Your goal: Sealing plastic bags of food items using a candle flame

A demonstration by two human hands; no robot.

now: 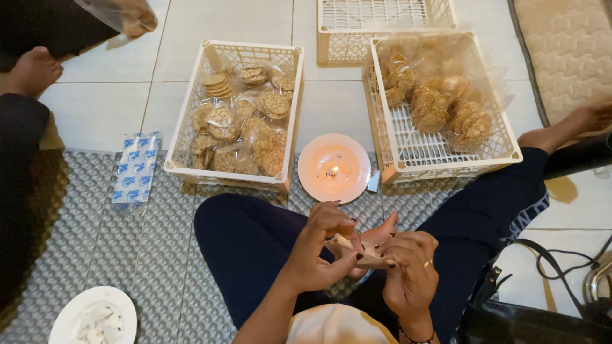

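On the tiled floor [95, 108] and grey mat [146, 242] I see two white crates: the left crate [191, 108] looks well filled with bagged cookies [239, 124], the right crate [440, 156] about half full. A lit candle [333, 167] stands between them. My left hand [319, 245] and right hand [411, 271] both pinch a small clear packet [357, 250], fingers [344, 261] closed on its edges, over my lap

Left of the cream crate [185, 137] lies a flat blue-and-white sachet strip [136, 167]. Inside the crate sit clear cookie bags [245, 124]; more clear bags [440, 95] fill the crate to its right.
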